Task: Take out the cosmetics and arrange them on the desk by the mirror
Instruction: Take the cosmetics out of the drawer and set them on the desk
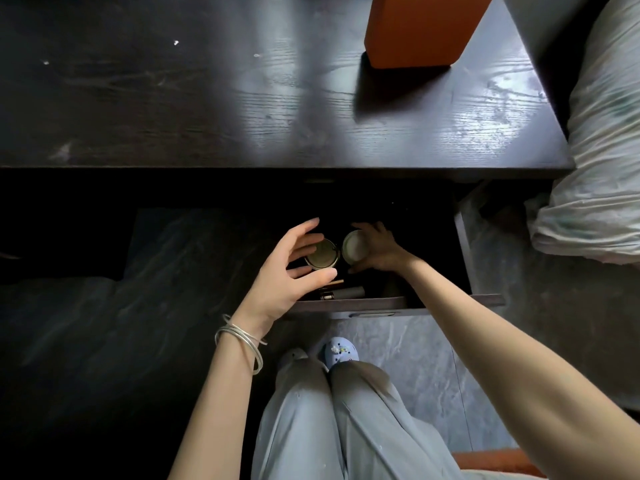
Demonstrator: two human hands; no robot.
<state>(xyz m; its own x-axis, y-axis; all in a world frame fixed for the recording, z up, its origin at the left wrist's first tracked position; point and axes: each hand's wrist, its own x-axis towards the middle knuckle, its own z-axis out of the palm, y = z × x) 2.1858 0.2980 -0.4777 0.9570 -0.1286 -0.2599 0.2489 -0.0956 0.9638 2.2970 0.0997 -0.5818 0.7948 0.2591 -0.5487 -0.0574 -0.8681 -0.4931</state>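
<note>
Round gold-lidded compact (322, 258) and round white-lidded jar (354, 251) sit side by side inside the pulled-out dark wood drawer (346, 304), w/ a dark tube (349, 292) near the front wall. Your left hand (289, 271) is spread wide around the compact, fingers and thumb at its edge, no clear clamp. Your right hand (379, 249) has fingers curled round the jar. Above: dark wood-grain desk top (207, 98), glossy and scuffed, orange box (422, 29) standing on it. Grey marble floor (415, 375) below, plastic-wrapped bundle (602, 133) at the desk's right.
</note>
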